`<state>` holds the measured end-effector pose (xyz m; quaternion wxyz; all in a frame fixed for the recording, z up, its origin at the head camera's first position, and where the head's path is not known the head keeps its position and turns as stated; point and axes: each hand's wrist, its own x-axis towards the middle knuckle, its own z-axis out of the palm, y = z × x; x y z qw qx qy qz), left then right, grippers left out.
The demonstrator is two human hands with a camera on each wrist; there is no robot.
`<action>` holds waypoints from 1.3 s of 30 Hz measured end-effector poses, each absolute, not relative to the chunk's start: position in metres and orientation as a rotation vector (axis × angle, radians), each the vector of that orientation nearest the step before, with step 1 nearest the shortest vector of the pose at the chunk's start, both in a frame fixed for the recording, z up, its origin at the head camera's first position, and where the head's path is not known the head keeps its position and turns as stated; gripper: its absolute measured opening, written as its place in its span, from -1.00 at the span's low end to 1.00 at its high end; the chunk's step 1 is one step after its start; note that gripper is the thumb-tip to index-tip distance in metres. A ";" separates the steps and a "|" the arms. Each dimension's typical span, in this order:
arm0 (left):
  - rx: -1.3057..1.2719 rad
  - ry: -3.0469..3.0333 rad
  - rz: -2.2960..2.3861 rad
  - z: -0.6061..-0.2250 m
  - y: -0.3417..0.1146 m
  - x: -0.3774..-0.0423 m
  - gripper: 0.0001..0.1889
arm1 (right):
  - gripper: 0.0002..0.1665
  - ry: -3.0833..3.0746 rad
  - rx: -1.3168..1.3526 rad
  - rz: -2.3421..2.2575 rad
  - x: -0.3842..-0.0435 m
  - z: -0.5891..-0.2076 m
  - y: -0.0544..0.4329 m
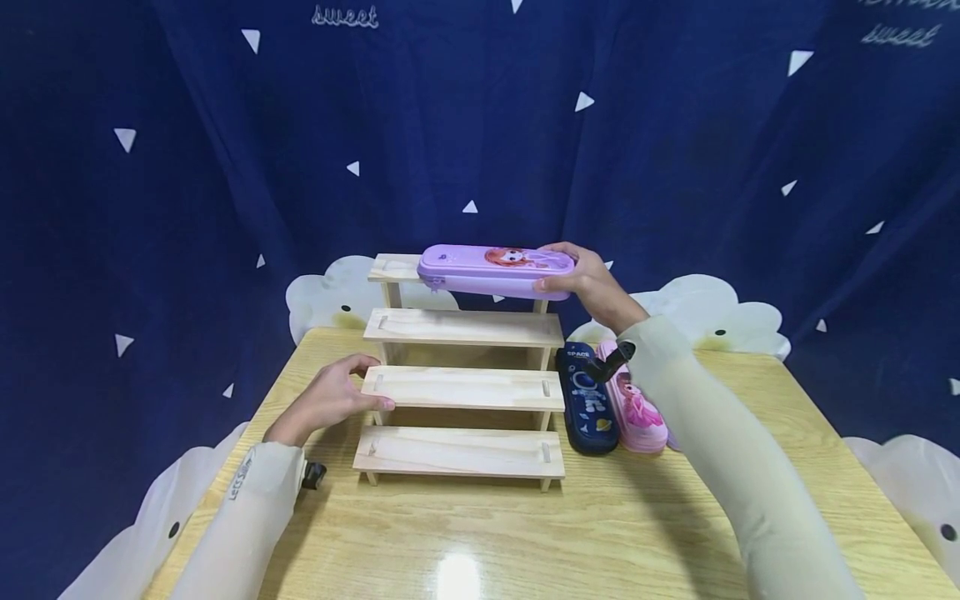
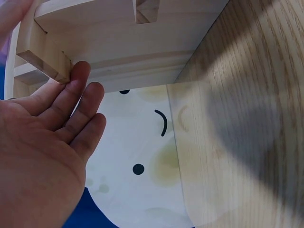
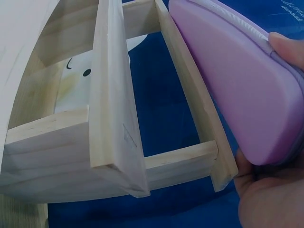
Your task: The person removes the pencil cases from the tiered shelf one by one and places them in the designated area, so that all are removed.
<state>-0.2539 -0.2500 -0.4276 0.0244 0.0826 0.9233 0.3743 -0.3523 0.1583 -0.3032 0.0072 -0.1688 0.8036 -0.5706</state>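
A purple pencil case (image 1: 480, 271) with a red-haired cartoon figure lies lengthwise at the top tier of a wooden tiered shelf (image 1: 463, 387). My right hand (image 1: 588, 283) grips its right end, thumb at the front and fingers behind. In the right wrist view the pencil case (image 3: 237, 80) is right by the top board; whether its weight rests there I cannot tell. My left hand (image 1: 337, 396) holds the left end of the shelf's third board from the top, thumb on the front edge. In the left wrist view the left hand's fingers (image 2: 85, 104) lie against the shelf's side.
Right of the shelf, a dark blue space pencil case (image 1: 588, 408) and a pink pencil case (image 1: 637, 417) lie on the wooden table (image 1: 465, 533). Another purple edge shows beside them, mostly behind the right sleeve. A dark blue curtain (image 1: 450, 108) hangs behind the table.
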 end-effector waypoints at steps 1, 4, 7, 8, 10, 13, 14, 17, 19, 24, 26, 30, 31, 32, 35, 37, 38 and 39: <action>0.258 2.858 1.156 -0.428 -0.250 -0.254 -0.07 | -0.23 2.518 -0.521 -1.777 -0.352 -0.303 0.159; 0.261 2.859 1.157 -0.427 -0.250 -0.253 -0.07 | -0.22 2.531 -0.508 -1.756 -0.350 -0.304 0.162; 0.264 2.861 1.159 -0.428 -0.250 -0.252 -0.09 | -0.23 2.522 -0.505 -1.757 -0.347 -0.303 0.164; 0.265 2.861 1.161 -0.428 -0.250 -0.252 -0.09 | -0.23 2.515 -0.505 -1.764 -0.346 -0.303 0.165; 0.267 2.861 1.165 -0.428 -0.249 -0.252 -0.10 | -0.24 2.500 -0.501 -1.787 -0.343 -0.302 0.167; 0.270 2.859 1.163 -0.429 -0.250 -0.252 -0.09 | -0.25 2.471 -0.501 -1.830 -0.338 -0.301 0.170; 0.269 2.858 1.162 -0.429 -0.250 -0.252 -0.08 | -0.24 2.469 -0.502 -1.839 -0.335 -0.300 0.171; 0.267 2.854 1.155 -0.429 -0.250 -0.253 -0.08 | -0.25 2.438 -0.513 -1.880 -0.329 -0.298 0.175; 0.264 2.853 1.155 -0.428 -0.250 -0.253 -0.08 | -0.26 2.419 -0.533 -1.908 -0.324 -0.297 0.178; 0.270 2.850 1.170 -0.427 -0.251 -0.253 -0.07 | -0.30 2.378 -0.600 -1.954 -0.313 -0.293 0.186; 0.271 2.847 1.173 -0.426 -0.251 -0.253 -0.06 | -0.30 2.381 -0.609 -1.948 -0.309 -0.292 0.189; 0.265 2.844 1.173 -0.426 -0.251 -0.253 -0.06 | -0.29 2.376 -0.611 -1.956 -0.298 -0.289 0.195; 0.265 2.846 1.172 -0.426 -0.250 -0.253 -0.06 | -0.28 2.376 -0.612 -1.958 -0.296 -0.289 0.196; 0.265 2.848 1.173 -0.426 -0.250 -0.253 -0.06 | -0.28 2.374 -0.615 -1.965 -0.293 -0.288 0.197; 0.274 2.850 1.177 -0.427 -0.250 -0.254 -0.07 | -0.31 2.343 -0.646 -1.999 -0.287 -0.285 0.201; 0.280 2.853 1.180 -0.427 -0.250 -0.254 -0.08 | -0.34 2.315 -0.666 -2.024 -0.284 -0.284 0.205; 0.282 2.854 1.179 -0.427 -0.250 -0.254 -0.08 | -0.36 2.294 -0.679 -2.040 -0.282 -0.283 0.207; 0.284 2.854 1.181 -0.427 -0.250 -0.254 -0.08 | -0.36 2.279 -0.687 -2.050 -0.280 -0.282 0.209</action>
